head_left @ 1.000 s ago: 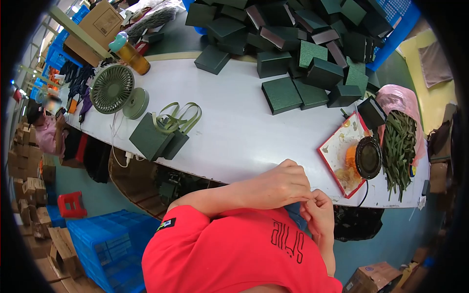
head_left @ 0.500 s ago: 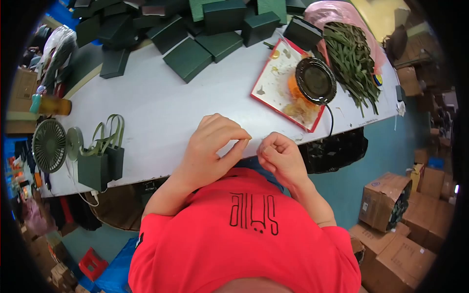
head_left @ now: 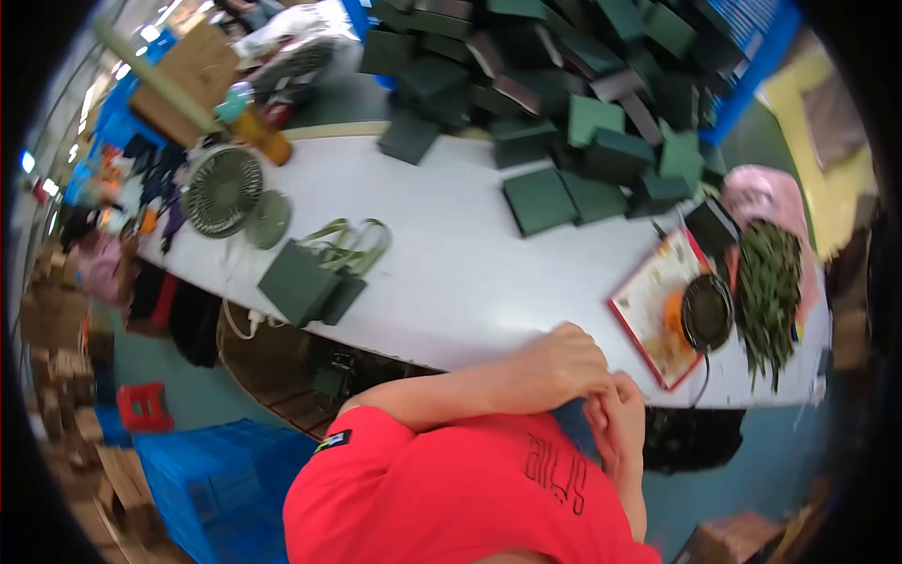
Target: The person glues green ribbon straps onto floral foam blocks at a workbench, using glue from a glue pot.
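My left hand (head_left: 567, 365) is at the table's front edge, its fingers closed and pointing right. Just beside it, my right hand (head_left: 618, 418) has its fingers bent and pressed together, and the fingertips of both hands meet. Whatever lies between them, if anything, is too small and blurred to make out. Up and to the right of the hands stands an orange pot with a black rim (head_left: 707, 312), on a stained white tray with a red edge (head_left: 648, 273). Long dark green ribbons (head_left: 770, 291) lie beside it on pink plastic.
Dark green boxes (head_left: 540, 200) are heaped at the back of the white table (head_left: 451, 273). Green bags with ribbon handles (head_left: 301, 282), a small fan (head_left: 224, 191) and an amber bottle (head_left: 260, 134) stand at the left. A blue crate (head_left: 221, 484) and red stool (head_left: 145, 407) are on the floor.
The view has swung left, so the table items appear farther right. My hands, apart before, have come together, and my left hand's fingers have closed further.
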A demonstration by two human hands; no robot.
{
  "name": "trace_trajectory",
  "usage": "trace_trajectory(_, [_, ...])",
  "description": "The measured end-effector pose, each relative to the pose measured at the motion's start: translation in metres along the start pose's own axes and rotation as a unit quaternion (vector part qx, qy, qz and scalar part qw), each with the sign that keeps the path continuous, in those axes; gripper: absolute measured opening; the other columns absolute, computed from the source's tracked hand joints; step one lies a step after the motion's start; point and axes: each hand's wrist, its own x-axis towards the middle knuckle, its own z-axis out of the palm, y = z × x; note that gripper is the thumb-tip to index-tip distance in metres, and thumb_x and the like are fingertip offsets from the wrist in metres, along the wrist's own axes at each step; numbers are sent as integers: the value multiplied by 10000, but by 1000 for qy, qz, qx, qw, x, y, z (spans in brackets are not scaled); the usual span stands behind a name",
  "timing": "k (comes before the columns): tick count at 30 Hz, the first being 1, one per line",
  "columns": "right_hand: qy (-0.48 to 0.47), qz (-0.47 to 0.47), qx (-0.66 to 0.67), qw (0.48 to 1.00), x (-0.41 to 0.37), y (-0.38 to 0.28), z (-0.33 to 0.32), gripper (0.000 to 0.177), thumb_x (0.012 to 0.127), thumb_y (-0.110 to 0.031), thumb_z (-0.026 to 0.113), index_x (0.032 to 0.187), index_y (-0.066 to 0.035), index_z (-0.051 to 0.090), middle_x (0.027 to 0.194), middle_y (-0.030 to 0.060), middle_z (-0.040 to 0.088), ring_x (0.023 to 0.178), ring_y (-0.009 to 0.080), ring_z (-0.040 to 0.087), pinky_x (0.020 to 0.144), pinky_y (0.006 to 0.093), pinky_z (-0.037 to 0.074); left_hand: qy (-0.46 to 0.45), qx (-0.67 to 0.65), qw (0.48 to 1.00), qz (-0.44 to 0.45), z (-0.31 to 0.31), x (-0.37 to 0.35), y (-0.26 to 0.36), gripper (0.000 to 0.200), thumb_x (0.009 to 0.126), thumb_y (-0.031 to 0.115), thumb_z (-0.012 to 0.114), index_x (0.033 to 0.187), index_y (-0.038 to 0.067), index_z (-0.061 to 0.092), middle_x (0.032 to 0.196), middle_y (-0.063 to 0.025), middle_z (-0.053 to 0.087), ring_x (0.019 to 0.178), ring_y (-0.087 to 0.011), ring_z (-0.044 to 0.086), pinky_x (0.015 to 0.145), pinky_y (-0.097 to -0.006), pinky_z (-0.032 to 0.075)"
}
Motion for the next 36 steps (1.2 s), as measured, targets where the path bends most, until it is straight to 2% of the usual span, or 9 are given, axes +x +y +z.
trace_trajectory(1, [-66,-17,30,997,2,2,-4,180,994,-140,669,876,-37,579,635,18,520,479,74,393,473,249,300,9,17,1000,10,-1,0,-1,122,859,89,676,978,68,690,883,-26,643,862,-216,615,918,-400,464])
trace_trajectory(6, [-104,12,69,992,4,2,-4,198,992,-205,683,890,-62,590,639,-1,515,464,61,371,479,240,304,32,70,995,66,-2,0,-1,102,861,97,687,950,47,697,859,-22,626,846,-195,604,943,-416,459])
trace_trajectory(14, [-109,25,94,989,1,2,2,170,992,-209,680,949,-65,600,663,1,531,474,61,384,468,234,301,70,8,997,-2,-1,2,5,75,853,93,683,904,49,650,843,-46,574,837,-224,594,914,-417,454])
trace_trajectory(17, [-91,-12,70,993,-1,2,1,138,1001,-166,666,966,-51,599,697,17,572,489,56,406,470,222,312,62,-45,995,-71,-7,1,6,76,882,107,665,894,47,620,859,-58,574,848,-236,599,906,-405,455])
trace_trajectory(21, [34,-159,-140,977,-4,4,0,100,991,-120,653,959,-42,599,730,29,620,520,47,452,480,202,332,-13,-194,960,-200,-10,0,12,115,941,125,641,986,19,631,922,-86,609,875,-259,627,881,-384,483])
trace_trajectory(23, [69,-215,-187,956,-2,8,-6,91,982,-111,654,955,-42,601,743,31,639,536,44,472,485,191,340,-23,-243,950,-195,-7,0,13,135,954,128,643,1018,9,650,945,-102,638,894,-266,647,856,-374,504])
trace_trajectory(27, [55,-190,-183,963,-3,1,-2,130,974,-137,686,949,-39,604,753,32,653,543,40,483,488,187,343,-15,-257,947,-190,-6,-3,12,151,940,116,676,1043,5,688,968,-121,684,909,-273,678,814,-362,533])
trace_trajectory(30, [28,-178,-177,968,-4,3,-2,153,970,-157,701,955,-37,608,762,36,661,544,41,486,489,186,346,2,-253,946,-201,-5,-6,13,135,927,125,698,981,2,690,936,-121,690,885,-257,682,795,-357,533])
trace_trajectory(36, [-47,-130,-135,981,0,3,-7,179,959,-171,720,946,-33,607,758,39,651,542,50,490,485,190,350,-23,-334,925,-178,-7,-9,6,137,922,130,708,942,6,655,913,-105,665,838,-230,658,778,-347,520])
